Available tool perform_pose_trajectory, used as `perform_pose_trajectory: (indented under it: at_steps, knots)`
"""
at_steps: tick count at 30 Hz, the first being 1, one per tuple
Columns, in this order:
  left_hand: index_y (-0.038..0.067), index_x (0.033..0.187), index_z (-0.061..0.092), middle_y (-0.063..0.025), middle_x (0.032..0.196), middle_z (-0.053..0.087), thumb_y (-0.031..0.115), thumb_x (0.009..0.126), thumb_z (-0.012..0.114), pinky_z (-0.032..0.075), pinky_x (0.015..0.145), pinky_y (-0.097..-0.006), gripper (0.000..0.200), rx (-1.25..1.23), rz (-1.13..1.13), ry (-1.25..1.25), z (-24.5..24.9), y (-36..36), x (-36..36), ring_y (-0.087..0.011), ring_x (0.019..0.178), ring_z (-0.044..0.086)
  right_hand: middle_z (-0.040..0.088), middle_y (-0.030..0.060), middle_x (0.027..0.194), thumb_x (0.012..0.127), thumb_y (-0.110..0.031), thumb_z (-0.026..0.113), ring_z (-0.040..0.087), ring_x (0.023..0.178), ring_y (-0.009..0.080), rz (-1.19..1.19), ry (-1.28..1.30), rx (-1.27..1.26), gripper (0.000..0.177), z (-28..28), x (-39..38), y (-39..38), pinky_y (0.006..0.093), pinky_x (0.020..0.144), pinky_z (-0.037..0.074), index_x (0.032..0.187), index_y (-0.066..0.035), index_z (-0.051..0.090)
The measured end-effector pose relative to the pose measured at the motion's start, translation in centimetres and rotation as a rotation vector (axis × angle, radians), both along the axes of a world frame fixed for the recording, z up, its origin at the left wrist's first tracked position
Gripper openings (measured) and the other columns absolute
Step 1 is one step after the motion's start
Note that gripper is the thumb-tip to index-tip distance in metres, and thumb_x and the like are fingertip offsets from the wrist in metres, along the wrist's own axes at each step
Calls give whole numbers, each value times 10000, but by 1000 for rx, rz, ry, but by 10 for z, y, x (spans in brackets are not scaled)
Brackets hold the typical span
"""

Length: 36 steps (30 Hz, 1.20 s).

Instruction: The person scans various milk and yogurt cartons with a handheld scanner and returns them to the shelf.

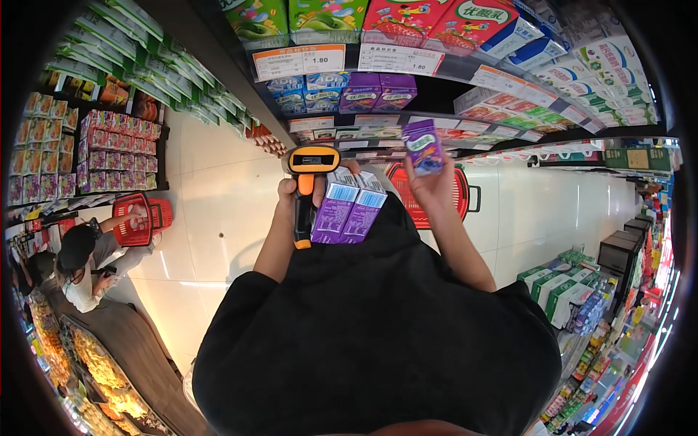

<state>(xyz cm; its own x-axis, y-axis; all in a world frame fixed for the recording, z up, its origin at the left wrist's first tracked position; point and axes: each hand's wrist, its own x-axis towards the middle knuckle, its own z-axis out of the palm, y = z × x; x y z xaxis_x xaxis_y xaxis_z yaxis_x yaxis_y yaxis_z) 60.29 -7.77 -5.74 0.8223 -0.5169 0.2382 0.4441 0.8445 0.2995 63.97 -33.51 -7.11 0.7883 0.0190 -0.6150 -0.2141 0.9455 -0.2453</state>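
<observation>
My left hand (292,195) is closed round the handle of a yellow and black barcode scanner (314,161), in front of my chest. Two purple drink cartons (347,212) are held against the scanner's right side, with fingers of the same hand showing at their top edge. Further right, my right hand (431,187) grips the lower part of a single purple carton (422,147), raised upright near the shelf edge. On the shelf ahead stand similar purple cartons (378,92), beside blue ones (306,90).
A red basket (465,195) is on the floor beyond my right hand. Shelves with price labels (401,60) curve overhead. At the left, a person in a dark cap (77,247) is beside another red basket (161,213). Stacked cartons (556,294) stand at the right.
</observation>
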Motion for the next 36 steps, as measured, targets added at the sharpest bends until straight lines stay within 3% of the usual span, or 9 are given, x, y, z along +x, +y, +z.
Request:
perform_pose_trajectory:
  at_steps: [5,16,18,19,20,23,30,32,36]
  knots:
    - [25,747,675,-278,1051,562,531,657,646,415,993,-381,515,7,6,14,-1,0,0,-319,1037,556,568,130,1157,924,-345,495,563,1041,275,40,82,210,393,-36,-13,2,426,918,486,1177,-46,510]
    - [25,754,676,-278,1052,563,531,656,646,414,994,-382,516,53,-38,23,0,-4,0,-320,1037,556,589,112,1126,893,-566,468,584,950,251,328,-100,174,586,-23,-24,6,382,796,477,1224,-84,503]
    - [25,756,677,-278,1052,563,531,656,646,413,994,-382,517,63,-20,21,-2,0,6,-320,1038,556,590,105,1151,871,-508,555,584,1007,253,304,-214,151,564,-26,-27,7,403,828,473,1239,-84,497]
    - [25,756,677,-278,1052,563,531,656,646,413,994,-382,517,67,-15,22,-1,0,0,-320,1038,556,577,107,1187,877,-294,616,559,1086,252,316,-269,175,434,-30,-23,3,432,888,460,1237,-85,493]
    - [25,757,677,-278,1052,563,531,656,646,413,994,-382,517,70,-10,22,-1,2,2,-320,1038,556,577,107,1187,877,-294,616,559,1086,252,320,-269,177,434,-32,-18,-2,432,888,460,1237,-85,493]
    - [25,759,677,-278,1052,563,532,656,646,413,994,-382,518,81,7,13,-3,3,8,-320,1038,556,604,115,1097,742,53,611,590,1018,255,211,-430,-216,416,11,5,0,398,887,476,1142,-23,528]
    - [25,763,678,-278,1052,563,532,656,646,412,994,-383,519,106,-5,3,-4,6,16,-320,1039,556,613,79,978,709,123,596,595,918,195,42,-715,-745,334,45,74,-7,336,831,474,1013,-12,563]
    - [25,765,679,-278,1052,564,532,656,646,412,994,-383,519,115,-10,-2,-5,6,19,-321,1039,555,629,69,955,722,63,641,598,882,175,80,-544,-1125,307,48,94,-4,304,797,467,1016,-3,580]
    - [25,767,679,-278,1052,564,532,656,646,412,995,-383,520,130,1,-7,-6,10,27,-321,1039,555,645,53,923,729,8,658,597,848,150,244,-608,-1362,290,78,106,7,287,765,470,1011,13,588]
